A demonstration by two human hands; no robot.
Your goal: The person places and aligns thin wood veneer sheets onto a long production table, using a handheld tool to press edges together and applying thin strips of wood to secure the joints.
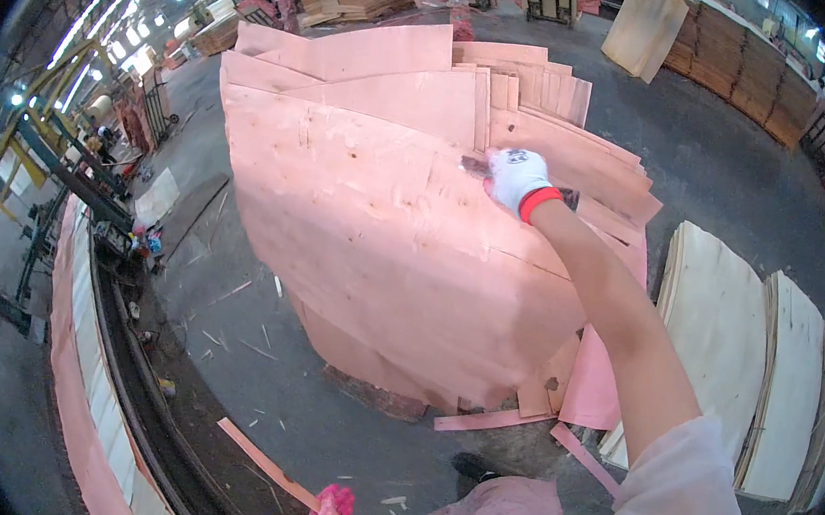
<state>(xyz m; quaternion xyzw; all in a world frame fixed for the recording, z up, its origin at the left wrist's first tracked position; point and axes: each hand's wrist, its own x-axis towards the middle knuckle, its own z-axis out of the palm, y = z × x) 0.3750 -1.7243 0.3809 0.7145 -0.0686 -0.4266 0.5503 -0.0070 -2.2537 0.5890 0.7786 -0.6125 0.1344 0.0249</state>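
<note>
My right hand (519, 176), in a white glove with a red cuff, is closed around a dark, flat, blade-like tool (473, 165). It reaches over a large stack of pink wood veneer sheets (370, 183), near the right part of the top sheet. The tool's ends stick out on both sides of the fist; whether it touches the veneer I cannot tell. Low in the view, my left hand (333, 513), in a pink-stained glove, grips a long narrow pink veneer strip (270, 466). That strip is held slanting, off to the left of my body.
Stacks of pale veneer (712, 329) stand on the right. A long machine bed (133, 379) with a dark edge runs along the left. Pink strips (491, 423) lie by the stack's near end, and scraps litter the grey floor (233, 339). Taller board stacks (739, 66) stand farther back.
</note>
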